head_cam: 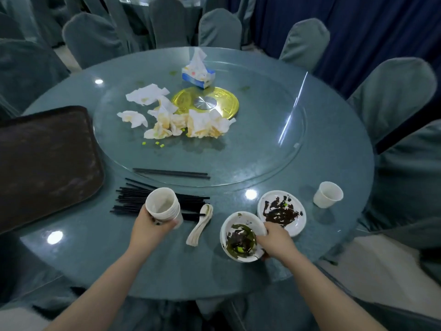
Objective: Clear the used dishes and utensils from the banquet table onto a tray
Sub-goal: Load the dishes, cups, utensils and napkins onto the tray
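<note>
My left hand [149, 229] grips a stack of white paper cups [163, 204] above the near table. My right hand [274, 240] grips the rim of a white bowl [241, 237] smeared with dark and green leftovers. Just beyond it lies a white plate [281, 212] with dark sauce. A lone paper cup [328, 194] stands at the right. Several black chopsticks [133, 199] lie in a pile near the cups, with one pair [171, 173] on the glass turntable. A stack of white spoons [199, 226] lies between my hands. The dark tray [43, 161] sits at the left.
The round table [100, 247] carries a glass turntable [238, 154] with crumpled used napkins [176, 118], a tissue box [198, 72] and a gold hub [205, 101]. Covered chairs [391, 91] ring the table. A blue curtain hangs at the back right.
</note>
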